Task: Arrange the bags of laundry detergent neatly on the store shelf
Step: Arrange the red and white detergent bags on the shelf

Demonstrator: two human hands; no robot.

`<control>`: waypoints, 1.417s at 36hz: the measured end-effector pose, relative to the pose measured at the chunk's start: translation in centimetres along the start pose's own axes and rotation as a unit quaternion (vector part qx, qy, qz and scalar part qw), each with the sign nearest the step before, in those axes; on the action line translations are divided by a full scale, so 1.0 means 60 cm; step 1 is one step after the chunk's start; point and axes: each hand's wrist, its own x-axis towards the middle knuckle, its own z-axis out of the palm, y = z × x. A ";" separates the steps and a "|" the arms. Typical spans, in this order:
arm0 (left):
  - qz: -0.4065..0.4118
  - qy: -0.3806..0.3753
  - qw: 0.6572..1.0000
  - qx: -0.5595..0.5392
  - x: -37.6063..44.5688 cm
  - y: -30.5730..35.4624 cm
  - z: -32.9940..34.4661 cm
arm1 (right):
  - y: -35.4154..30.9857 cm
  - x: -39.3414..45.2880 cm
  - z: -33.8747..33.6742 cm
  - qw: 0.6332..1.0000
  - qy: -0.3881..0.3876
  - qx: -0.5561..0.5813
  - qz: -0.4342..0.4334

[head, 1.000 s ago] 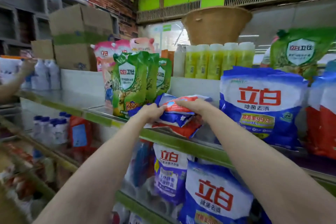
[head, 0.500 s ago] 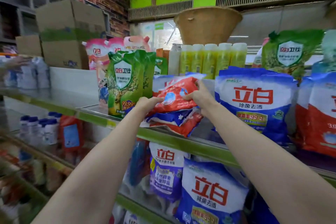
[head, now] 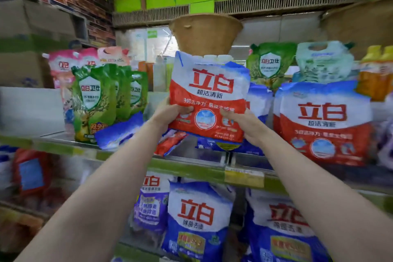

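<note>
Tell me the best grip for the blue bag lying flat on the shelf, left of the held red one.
Probably its near short edge, coming from the aisle side. The blue bag lies tilted with that end overhanging the shelf lip; green pouches crowd it behind. Both hands hold the red bag.

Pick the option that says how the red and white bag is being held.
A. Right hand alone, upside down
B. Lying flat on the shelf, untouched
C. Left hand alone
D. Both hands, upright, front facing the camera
D: the left hand and right hand grip the lower corners of the red and white bag, which stands upright with its print readable.
</note>
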 end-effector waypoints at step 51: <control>-0.032 0.041 0.886 0.461 -0.088 -0.106 0.480 | 0.023 -0.183 -0.428 0.840 0.288 -0.441 0.125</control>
